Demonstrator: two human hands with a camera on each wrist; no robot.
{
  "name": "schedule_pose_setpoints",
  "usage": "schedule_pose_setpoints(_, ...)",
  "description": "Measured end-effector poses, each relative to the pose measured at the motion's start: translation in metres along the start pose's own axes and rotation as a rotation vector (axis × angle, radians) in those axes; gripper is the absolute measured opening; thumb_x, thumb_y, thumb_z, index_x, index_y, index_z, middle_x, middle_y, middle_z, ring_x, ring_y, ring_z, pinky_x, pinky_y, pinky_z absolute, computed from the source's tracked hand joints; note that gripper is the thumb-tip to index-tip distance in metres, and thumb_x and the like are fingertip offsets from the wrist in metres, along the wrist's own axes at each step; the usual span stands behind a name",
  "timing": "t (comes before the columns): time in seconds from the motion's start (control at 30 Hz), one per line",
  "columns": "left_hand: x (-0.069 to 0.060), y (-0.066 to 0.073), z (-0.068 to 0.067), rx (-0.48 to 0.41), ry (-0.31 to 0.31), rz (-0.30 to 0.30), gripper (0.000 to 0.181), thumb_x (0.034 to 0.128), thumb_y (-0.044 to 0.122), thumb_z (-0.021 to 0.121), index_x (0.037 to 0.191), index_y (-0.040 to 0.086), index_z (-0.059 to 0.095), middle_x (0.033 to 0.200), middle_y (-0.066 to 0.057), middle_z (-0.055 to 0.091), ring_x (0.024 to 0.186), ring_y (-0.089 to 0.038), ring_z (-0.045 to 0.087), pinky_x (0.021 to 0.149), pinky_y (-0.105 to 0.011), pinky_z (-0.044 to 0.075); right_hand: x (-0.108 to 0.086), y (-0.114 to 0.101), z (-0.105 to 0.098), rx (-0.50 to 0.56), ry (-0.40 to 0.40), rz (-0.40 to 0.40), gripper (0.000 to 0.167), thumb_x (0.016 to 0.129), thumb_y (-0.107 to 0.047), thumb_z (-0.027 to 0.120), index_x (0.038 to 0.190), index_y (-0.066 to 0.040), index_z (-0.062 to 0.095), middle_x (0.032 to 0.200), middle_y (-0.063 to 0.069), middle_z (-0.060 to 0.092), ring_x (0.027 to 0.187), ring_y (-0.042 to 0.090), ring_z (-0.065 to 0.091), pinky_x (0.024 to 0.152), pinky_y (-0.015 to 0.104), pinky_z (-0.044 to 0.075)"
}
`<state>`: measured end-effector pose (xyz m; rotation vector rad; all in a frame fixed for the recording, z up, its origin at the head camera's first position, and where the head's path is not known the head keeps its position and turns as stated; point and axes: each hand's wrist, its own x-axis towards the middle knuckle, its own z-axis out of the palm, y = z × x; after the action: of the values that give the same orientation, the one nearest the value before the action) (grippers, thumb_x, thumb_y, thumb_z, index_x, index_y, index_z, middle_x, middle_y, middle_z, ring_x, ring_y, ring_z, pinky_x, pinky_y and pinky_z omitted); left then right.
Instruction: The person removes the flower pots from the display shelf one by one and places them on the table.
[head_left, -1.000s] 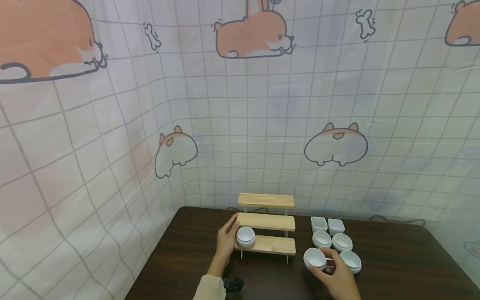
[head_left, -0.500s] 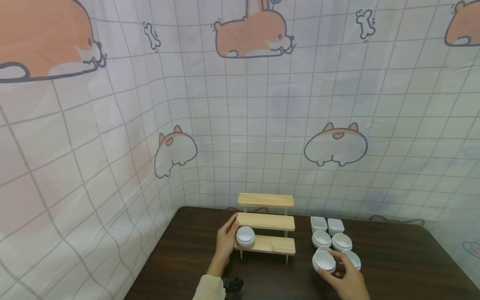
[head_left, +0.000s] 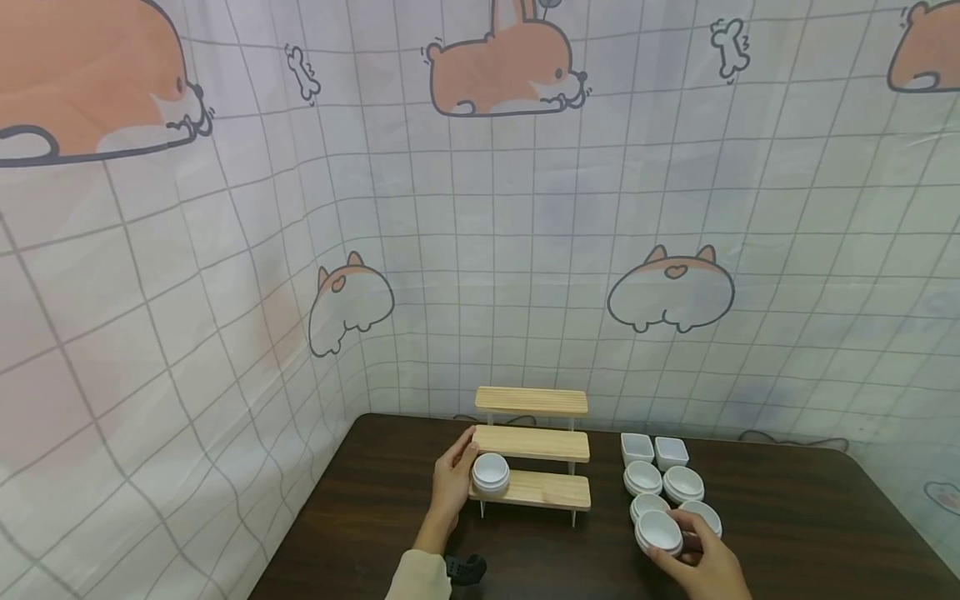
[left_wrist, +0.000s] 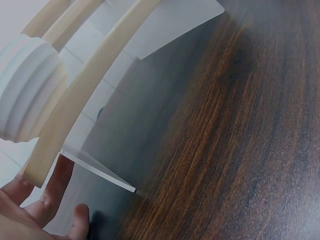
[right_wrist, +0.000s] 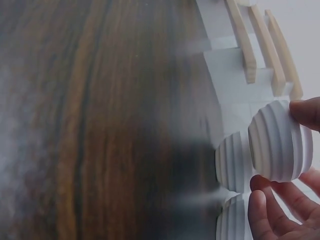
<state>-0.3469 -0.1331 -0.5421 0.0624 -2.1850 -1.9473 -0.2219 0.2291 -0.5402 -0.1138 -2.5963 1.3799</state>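
In the head view my right hand (head_left: 703, 560) pinches a white ribbed bowl (head_left: 658, 531) by its side, thumb in front and fingers behind. The right wrist view shows this held bowl (right_wrist: 277, 142) tilted, close beside other ribbed bowls. A three-tier wooden display stand (head_left: 531, 445) with clear side panels stands to the left. Another white ribbed bowl (head_left: 491, 472) sits at the left end of its lowest tier. My left hand (head_left: 452, 483) rests against the stand's left end, fingers extended, touching near the plank's end (left_wrist: 40, 172) in the left wrist view.
Right of the stand, two square white dishes (head_left: 637, 448) stand at the back, with several round ribbed bowls (head_left: 683, 483) in rows before them. All are on the dark wooden table (head_left: 817, 517). A patterned curtain (head_left: 525, 292) hangs behind; cables lie along the back edge.
My right hand has moved right and slightly toward me with its bowl, uncovering more of the round bowl behind it. My left hand and the stand stay in place.
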Motion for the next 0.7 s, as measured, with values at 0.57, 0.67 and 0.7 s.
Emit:
schedule_pose_setpoints(0.57, 0.001, 0.000, 0.001, 0.007, 0.009, -0.003, 0.040, 0.1049, 0.039, 0.057, 0.145, 0.032, 0.059, 0.146, -0.002, 0.062, 0.112, -0.017, 0.060, 0.099, -0.041, 0.046, -0.003, 0.011, -0.004, -0.026, -0.017, -0.020, 0.065, 0.078, -0.027, 0.090, 0.132, -0.005, 0.060, 0.113, 0.014, 0.073, 0.084, -0.011, 0.058, 0.070, 0.021, 0.052)
schedule_pose_setpoints(0.67, 0.001, -0.001, 0.001, -0.002, 0.004, 0.000, 0.041, 0.1045, 0.040, 0.057, 0.145, 0.032, 0.059, 0.146, -0.001, 0.062, 0.115, -0.018, 0.061, 0.103, -0.046, 0.045, -0.004, 0.013, -0.004, -0.038, -0.025, -0.005, 0.066, 0.077, -0.028, 0.090, 0.132, -0.005, 0.061, 0.110, 0.012, 0.073, 0.082, -0.009, 0.059, 0.069, 0.021, 0.052)
schedule_pose_setpoints(0.7, 0.001, -0.002, 0.001, -0.002, 0.004, 0.000, 0.041, 0.1045, 0.040, 0.057, 0.145, 0.032, 0.059, 0.145, -0.001, 0.062, 0.116, -0.018, 0.062, 0.104, -0.047, 0.045, -0.004, 0.013, -0.004, -0.041, -0.026, -0.002, 0.066, 0.077, -0.028, 0.090, 0.132, -0.006, 0.061, 0.109, 0.011, 0.073, 0.082, -0.009, 0.059, 0.069, 0.021, 0.052)
